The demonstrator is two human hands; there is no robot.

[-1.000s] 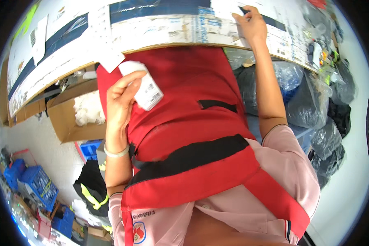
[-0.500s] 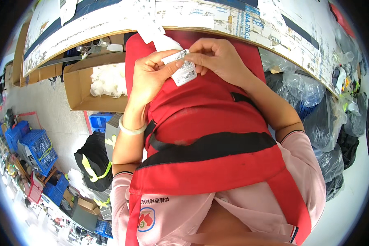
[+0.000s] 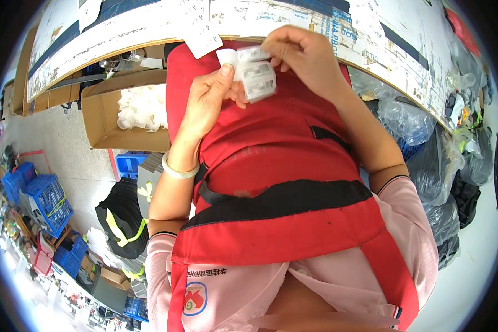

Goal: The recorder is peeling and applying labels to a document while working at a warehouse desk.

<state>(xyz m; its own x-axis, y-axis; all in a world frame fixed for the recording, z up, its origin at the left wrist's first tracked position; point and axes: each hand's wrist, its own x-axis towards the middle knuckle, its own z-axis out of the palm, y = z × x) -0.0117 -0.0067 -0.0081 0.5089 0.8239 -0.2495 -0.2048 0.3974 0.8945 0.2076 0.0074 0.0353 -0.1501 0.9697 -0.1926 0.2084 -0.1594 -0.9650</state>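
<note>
My left hand (image 3: 207, 102) is closed on a white strip of barcode labels (image 3: 260, 82), held above the lap of my red apron (image 3: 271, 130). Its thumb presses on the strip's left part, while the printed end sticks out to the right, smeared by motion. At the strip's upper end, the thumb and fingers of my right hand (image 3: 307, 58) pinch the edge of one barcode label (image 3: 252, 53). Whether that label has come fully off its backing I cannot tell. Just beyond, more white label sheets (image 3: 200, 34) hang over the table edge.
A worn white table (image 3: 293, 25) spans the far side. An open cardboard box (image 3: 102, 119) with white material stands at the left, near blue crates (image 3: 50, 202) and a black bundle (image 3: 122, 221) tied with yellow. Filled plastic bags (image 3: 434, 166) are piled at the right.
My right hand has moved up and to the right, pulling at the upper label. The printed end of the strip has swung right, and my left thumb has shifted to its left part.
</note>
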